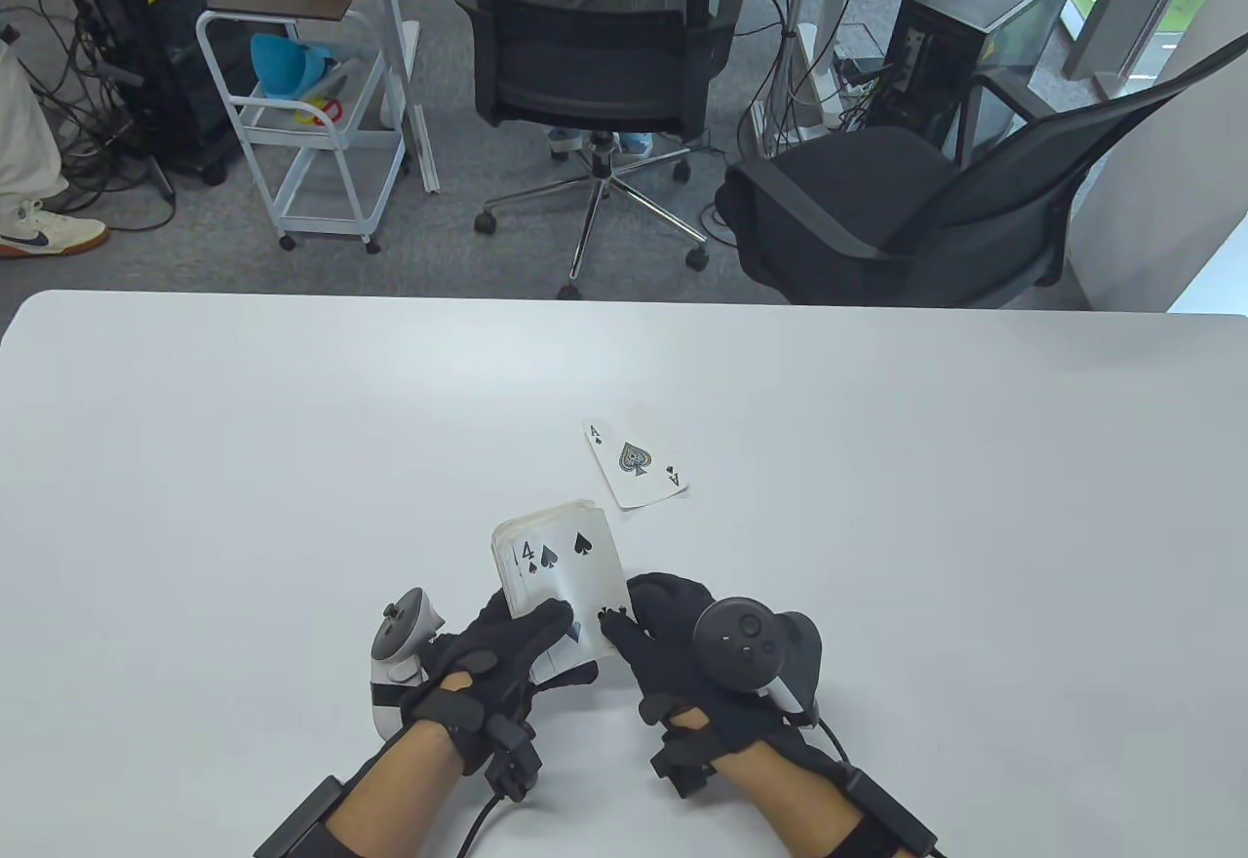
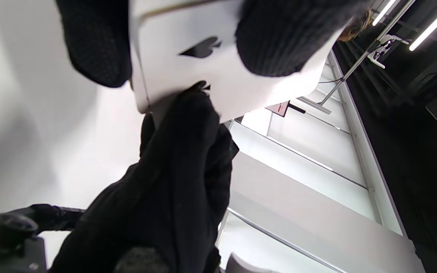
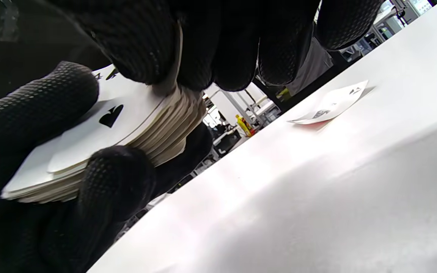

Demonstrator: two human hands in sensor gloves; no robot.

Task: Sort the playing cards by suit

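I've got my left hand gripping the deck, four of spades up; right hand pinches its lower corner. Ace of spades lies mid-frame on the bench.

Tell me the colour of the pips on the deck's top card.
Black spades on the top card, clearest in the table view.

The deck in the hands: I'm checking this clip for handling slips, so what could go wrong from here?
1. The deck is fanned unevenly under the left hand, so the right hand may well pull off more than the four of spades.
2. Held above the table, loose cards could spill.
3. The ace of spades lies alone and tilted, so a dropped card might land crooked or knock it.
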